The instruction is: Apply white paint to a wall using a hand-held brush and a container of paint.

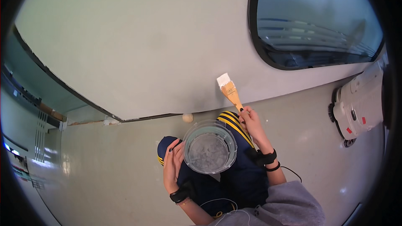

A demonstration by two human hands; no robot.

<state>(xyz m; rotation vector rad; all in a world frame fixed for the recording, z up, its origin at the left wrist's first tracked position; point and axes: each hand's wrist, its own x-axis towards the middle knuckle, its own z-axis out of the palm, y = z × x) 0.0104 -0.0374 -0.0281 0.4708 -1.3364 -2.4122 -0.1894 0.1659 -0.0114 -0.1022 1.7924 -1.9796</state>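
My right hand (252,124) grips the wooden handle of a flat brush (231,92). White bristles at its tip point up toward a pale wall panel (141,53); whether they touch it I cannot tell. A round clear plastic tub (209,150) rests on my lap, between my thighs in dark trousers with yellow stripes. Through its open top the bottom looks grey and mottled; its contents are hard to make out. My left hand (173,161) holds the tub's left side, fingers along the wall near the rim.
A dark-framed window (314,37) is set in the panel at upper right. A pale rounded object (187,118) lies on the floor (110,163) at the panel's lower edge. To the right stands a white wheeled machine (358,110) with a dark brush. A thin cord (292,172) trails from my right wrist.
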